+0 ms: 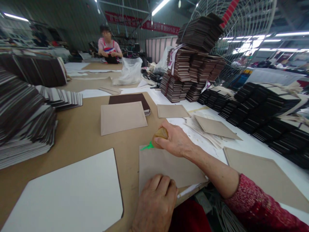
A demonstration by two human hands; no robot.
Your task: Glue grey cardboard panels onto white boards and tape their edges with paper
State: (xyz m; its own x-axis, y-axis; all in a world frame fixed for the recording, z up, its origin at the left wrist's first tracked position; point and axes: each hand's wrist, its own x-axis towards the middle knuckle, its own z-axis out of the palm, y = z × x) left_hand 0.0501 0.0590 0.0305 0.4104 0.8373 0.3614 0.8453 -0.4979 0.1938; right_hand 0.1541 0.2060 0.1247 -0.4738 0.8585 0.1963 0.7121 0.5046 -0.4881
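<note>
A beige rectangular panel point(173, 166) lies at the near edge of the table. My left hand point(156, 199) rests on the panel's near part with its fingers bent and pressed down on it; the fingertips are hidden. Over the far edge of the panel, my right hand point(177, 138) is closed round a yellowish, rounded piece point(159, 138) whose exact kind I cannot make out. Bright green point(147, 146) shows between this piece and the panel's far left corner; whether it is a tip or a mark is unclear.
At left lie a large white panel point(72, 190) and tall dark stacks point(21, 116). Ahead, a beige panel point(123, 118) leans on dark brown sheets point(130, 98). Brown bundles point(178, 69) and black bundles point(260, 112) stand right. A person point(109, 48) works across the table.
</note>
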